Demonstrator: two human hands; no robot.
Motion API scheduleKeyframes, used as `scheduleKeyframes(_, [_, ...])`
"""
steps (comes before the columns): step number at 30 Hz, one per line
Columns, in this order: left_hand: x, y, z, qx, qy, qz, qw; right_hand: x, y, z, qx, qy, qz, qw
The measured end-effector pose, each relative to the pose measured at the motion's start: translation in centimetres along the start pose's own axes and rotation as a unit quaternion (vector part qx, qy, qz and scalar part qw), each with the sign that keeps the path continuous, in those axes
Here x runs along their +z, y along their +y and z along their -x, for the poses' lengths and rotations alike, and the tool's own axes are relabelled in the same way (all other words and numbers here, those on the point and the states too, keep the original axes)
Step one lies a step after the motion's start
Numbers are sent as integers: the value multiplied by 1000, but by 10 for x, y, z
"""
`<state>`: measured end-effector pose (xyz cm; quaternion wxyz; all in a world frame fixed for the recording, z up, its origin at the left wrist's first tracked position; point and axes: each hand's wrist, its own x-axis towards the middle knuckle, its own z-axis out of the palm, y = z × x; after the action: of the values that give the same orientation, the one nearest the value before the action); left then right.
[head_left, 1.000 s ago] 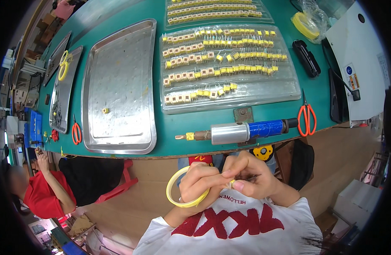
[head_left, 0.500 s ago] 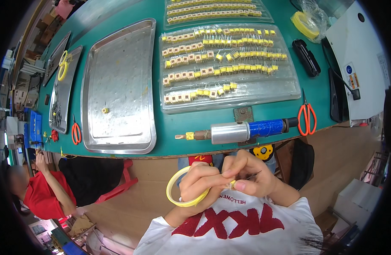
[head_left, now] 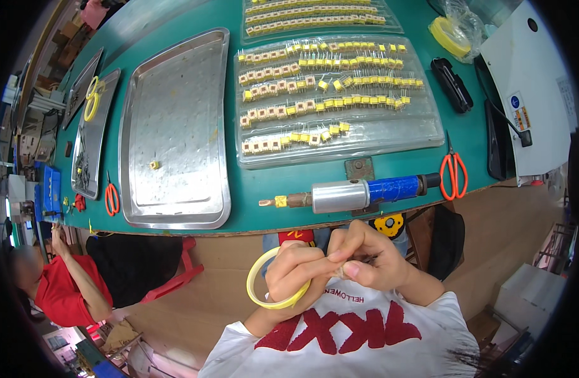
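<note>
My left hand [head_left: 296, 274] and my right hand [head_left: 374, 255] meet in front of my chest, below the table edge. Both are closed, thumbs and fingertips pinched together around a small pale component [head_left: 339, 272]. Fingers cover most of it; it seems of the same kind as the yellow-wrapped coil components on the tray. A roll of yellow tape [head_left: 252, 281] hangs around my left hand like a loose bracelet. On the table just beyond my hands lies a tool with a silver and blue barrel [head_left: 341, 197] and a copper-coloured tip.
Rows of small coil components stand on a clear plastic tray [head_left: 390, 135]. A steel tray [head_left: 176, 126] bears one component [head_left: 154, 165]. Orange-handled scissors [head_left: 453, 176] lie right, another pair [head_left: 112, 198] left. A white box-shaped machine [head_left: 529, 94] stands right. A person in red [head_left: 75, 290] sits left.
My right fingers have shifted slightly, and the yellow part seen between the fingertips is now mostly hidden, as is a thin dark wire. The tape roll stays around my left hand.
</note>
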<state>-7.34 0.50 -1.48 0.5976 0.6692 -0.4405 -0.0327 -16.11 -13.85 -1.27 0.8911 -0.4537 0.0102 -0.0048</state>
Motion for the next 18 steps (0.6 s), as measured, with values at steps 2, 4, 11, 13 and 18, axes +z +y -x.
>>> scheduleKeyframes(2, [1,-1,1,0,0,-5,1000,0,0,0,-8,4,10,1000])
scheduleKeyframes(4, [2,-3,4,-34,0,49,998,1,0,0,5,11,-18,1000])
scheduleKeyframes(11, [-1,-1,6,-109,10,123,986,-5,-17,-1,-4,-13,109,994])
scheduleKeyframes(13, [-1,0,4,-119,7,131,984,-7,-14,-3,-68,-10,175,982])
scheduleKeyframes(18, [-3,1,2,-107,4,108,988,-9,-10,-3,-82,-11,176,981])
